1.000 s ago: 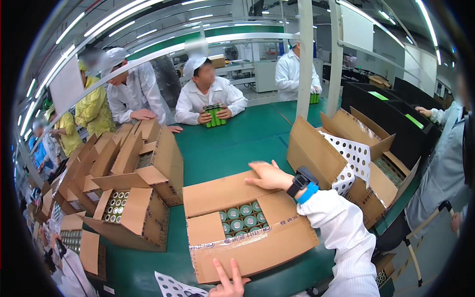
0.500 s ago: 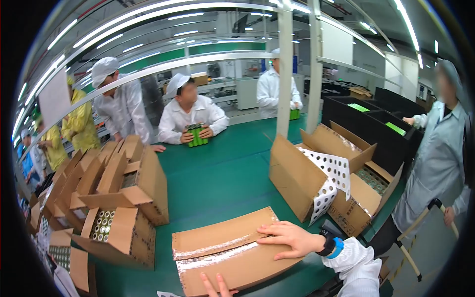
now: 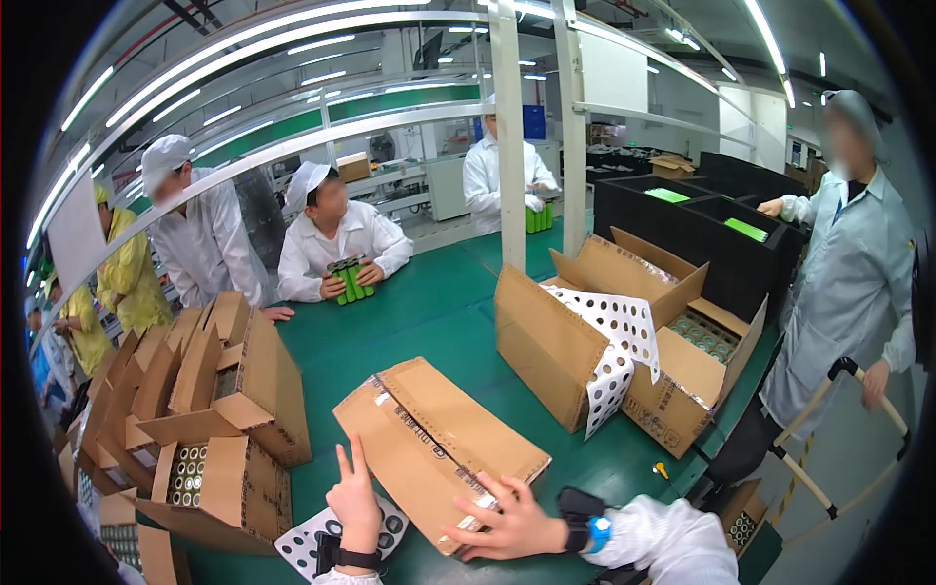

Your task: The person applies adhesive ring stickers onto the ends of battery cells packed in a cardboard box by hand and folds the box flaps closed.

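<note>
A brown cardboard box (image 3: 439,429), with a dark seam, printed marks and bits of shiny tape on its upper face, lies aslant on the green table in front of me. My right hand (image 3: 512,522) rests on its near right end, fingers spread over the cardboard. My left hand (image 3: 356,502) is raised by the box's left edge with fingers stretched apart; whether it touches the edge I cannot tell. Under my left wrist lies a white sheet with round holes (image 3: 297,546), partly hidden by the hand and box.
Open cartons of cylindrical cells (image 3: 210,487) crowd the left. At right stand more open cartons (image 3: 673,390), a perforated white sheet (image 3: 624,327) and a black bin (image 3: 634,234). Across the green table (image 3: 390,336), a person holds green cells (image 3: 351,280). Another person (image 3: 838,263) stands at right.
The box has turned on the table, and its printed side now shows. My left hand has come up beside its left edge. My right hand has shifted to the near end.
</note>
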`<action>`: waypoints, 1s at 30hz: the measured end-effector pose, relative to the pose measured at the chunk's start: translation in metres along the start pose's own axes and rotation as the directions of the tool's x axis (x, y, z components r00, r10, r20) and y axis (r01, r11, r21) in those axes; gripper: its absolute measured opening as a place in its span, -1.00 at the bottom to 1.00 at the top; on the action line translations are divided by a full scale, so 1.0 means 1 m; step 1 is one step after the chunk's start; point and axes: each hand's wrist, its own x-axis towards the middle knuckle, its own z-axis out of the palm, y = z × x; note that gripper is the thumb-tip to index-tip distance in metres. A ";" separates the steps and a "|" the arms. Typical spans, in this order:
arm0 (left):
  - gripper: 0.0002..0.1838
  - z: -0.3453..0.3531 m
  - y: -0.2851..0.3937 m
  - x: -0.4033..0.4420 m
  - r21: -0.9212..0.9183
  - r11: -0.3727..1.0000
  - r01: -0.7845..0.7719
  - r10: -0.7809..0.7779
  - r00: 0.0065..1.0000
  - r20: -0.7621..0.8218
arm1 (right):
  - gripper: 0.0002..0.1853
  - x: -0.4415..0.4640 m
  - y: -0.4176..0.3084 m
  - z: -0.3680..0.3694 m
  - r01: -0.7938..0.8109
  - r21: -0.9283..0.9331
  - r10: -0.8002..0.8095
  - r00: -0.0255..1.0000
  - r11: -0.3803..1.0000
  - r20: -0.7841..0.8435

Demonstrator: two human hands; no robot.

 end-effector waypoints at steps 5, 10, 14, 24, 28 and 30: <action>-0.33 -0.017 0.018 -0.032 -0.276 0.961 -0.003 0.077 0.963 0.258 | -0.46 0.009 -0.010 0.039 -0.067 -0.125 0.050 0.990 0.990 -0.130; -0.80 -0.056 0.002 -0.073 -0.461 0.884 0.076 0.052 0.964 0.260 | -0.52 0.023 0.012 0.058 -0.053 -0.173 0.030 0.991 0.984 -0.129; -0.85 -0.089 -0.018 -0.094 -0.594 0.791 0.145 -0.032 0.980 0.197 | -0.54 0.043 0.034 0.078 -0.092 -0.159 0.080 0.993 0.983 -0.083; -0.81 -0.129 -0.115 -0.150 -0.540 0.608 0.582 -0.606 0.780 0.159 | -0.39 0.098 0.111 0.148 -0.183 -0.211 0.186 0.982 0.960 -0.005; -0.83 -0.114 -0.180 -0.179 -0.691 0.451 0.565 -0.752 0.657 0.046 | -0.40 0.123 0.137 0.164 -0.215 -0.197 0.217 0.976 0.957 -0.013; -0.81 -0.107 -0.208 -0.182 -0.760 0.405 0.509 -0.795 0.606 -0.017 | -0.40 0.132 0.149 0.175 -0.233 -0.208 0.235 0.972 0.950 -0.019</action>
